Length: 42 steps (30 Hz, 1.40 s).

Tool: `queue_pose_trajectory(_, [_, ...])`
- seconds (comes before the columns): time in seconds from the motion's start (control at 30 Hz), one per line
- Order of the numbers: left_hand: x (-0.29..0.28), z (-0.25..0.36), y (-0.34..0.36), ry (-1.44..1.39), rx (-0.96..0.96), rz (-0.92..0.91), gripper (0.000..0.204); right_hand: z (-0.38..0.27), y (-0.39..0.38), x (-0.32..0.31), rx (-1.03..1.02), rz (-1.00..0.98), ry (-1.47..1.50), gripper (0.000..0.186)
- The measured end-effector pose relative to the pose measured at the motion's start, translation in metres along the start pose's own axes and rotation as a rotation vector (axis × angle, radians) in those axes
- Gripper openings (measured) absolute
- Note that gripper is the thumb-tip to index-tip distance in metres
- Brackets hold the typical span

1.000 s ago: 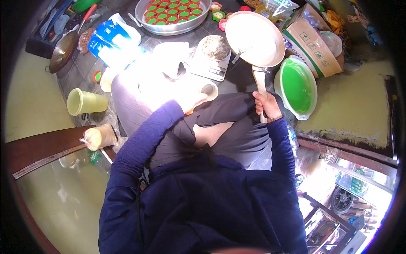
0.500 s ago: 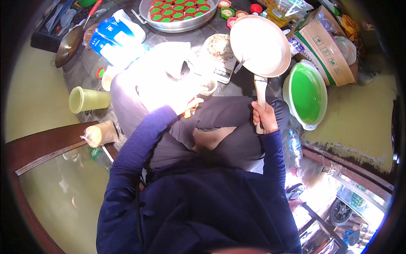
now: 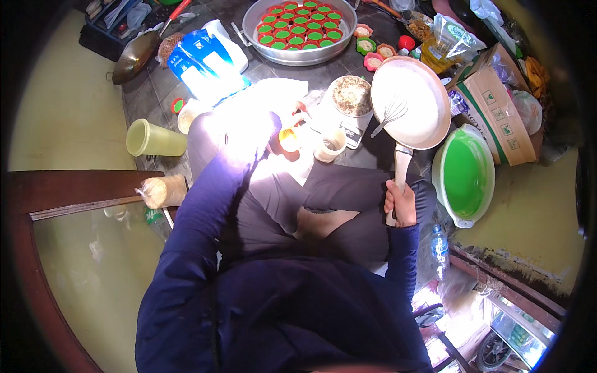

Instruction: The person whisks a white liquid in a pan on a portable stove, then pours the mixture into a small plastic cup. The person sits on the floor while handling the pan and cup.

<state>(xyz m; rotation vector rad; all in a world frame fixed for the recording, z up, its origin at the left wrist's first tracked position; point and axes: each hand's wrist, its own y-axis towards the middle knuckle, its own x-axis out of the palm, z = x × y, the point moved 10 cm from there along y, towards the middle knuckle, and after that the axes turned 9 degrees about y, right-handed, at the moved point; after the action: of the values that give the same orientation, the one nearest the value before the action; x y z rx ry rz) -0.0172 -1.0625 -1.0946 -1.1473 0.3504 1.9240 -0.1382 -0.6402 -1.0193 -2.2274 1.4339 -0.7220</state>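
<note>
Right hand [image 3: 402,204] fingers clamped round handle of white pan [image 3: 410,102], pan held out ahead of fingers, whisk [image 3: 390,115] lying loose inside

Left hand [image 3: 281,129] washed out by sun glare; grip cannot tell, seems to hold small orange cup [image 3: 290,139] just at fingertips

Plastic cup [image 3: 328,145] just right of orange cup, scale with bowl of brown powder [image 3: 352,96] just beyond it

Judgement: keep pan level so whisk stays put, firm wrist, tip orange cup slowly, keep clear of scale

Green basin [image 3: 465,175] right of right fingers
</note>
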Motion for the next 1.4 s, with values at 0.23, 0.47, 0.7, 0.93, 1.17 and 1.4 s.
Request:
queue_pose_trajectory(0.23, [0.006,-0.031,0.012,-0.010,-0.065,-0.004,0.015,0.002,0.002,-0.004,0.006,0.019,0.002,0.015])
queue_pose_trajectory(0.47, [0.000,-0.042,0.003,-0.017,-0.080,-0.006,0.016,0.002,0.003,-0.004,0.000,0.023,0.007,0.014])
queue_pose_trajectory(0.7, [0.000,-0.016,0.009,0.004,-0.024,-0.002,0.017,0.004,0.004,-0.003,0.005,0.003,0.015,0.015])
queue_pose_trajectory(0.93, [0.014,0.072,0.037,0.080,0.219,-0.049,0.018,0.006,0.003,-0.007,0.014,0.030,0.011,0.016])
queue_pose_trajectory(1.17, [0.075,0.134,0.071,0.247,0.255,-0.270,0.019,0.005,0.004,-0.004,0.000,0.017,0.068,0.015])
queue_pose_trajectory(1.4, [0.090,0.133,0.074,0.233,0.188,-0.356,0.020,0.008,0.010,-0.003,0.018,-0.008,0.071,0.016])
